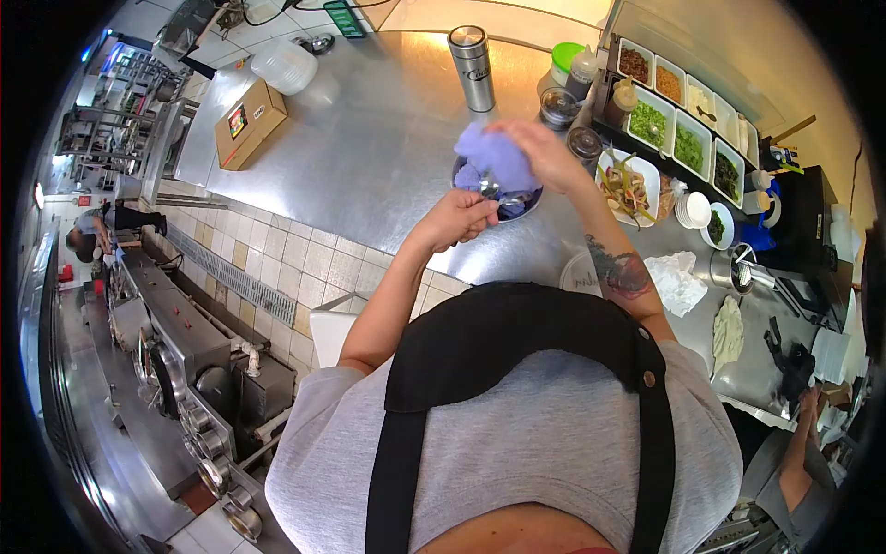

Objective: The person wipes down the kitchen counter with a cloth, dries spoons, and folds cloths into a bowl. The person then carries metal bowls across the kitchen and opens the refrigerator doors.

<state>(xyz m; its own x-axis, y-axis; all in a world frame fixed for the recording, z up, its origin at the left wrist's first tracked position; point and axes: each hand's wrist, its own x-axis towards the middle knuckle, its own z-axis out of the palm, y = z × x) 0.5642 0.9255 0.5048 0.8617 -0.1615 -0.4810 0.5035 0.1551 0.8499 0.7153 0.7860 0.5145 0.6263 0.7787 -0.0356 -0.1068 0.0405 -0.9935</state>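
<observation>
My left hand [460, 220] is closed in a pinch on a shiny metal spoon [489, 186], whose rounded end points away from me. Over it, my right hand [544, 159] grips a crumpled lilac cloth [498, 157]; the fingers curl across its top and some are hidden. Both hands work above a dark-rimmed round bowl [528, 214] on the steel counter. More lilac cloth and shiny metal pieces show inside the bowl, though the hands cover much of it.
A steel tumbler [472, 72] stands beyond the bowl. Sauce bottles [620, 102] and trays of chopped food [651, 125] line the right. At left are a cardboard box [249, 125] and clear plastic containers [284, 66]. Other people [92, 226] work far left and lower right.
</observation>
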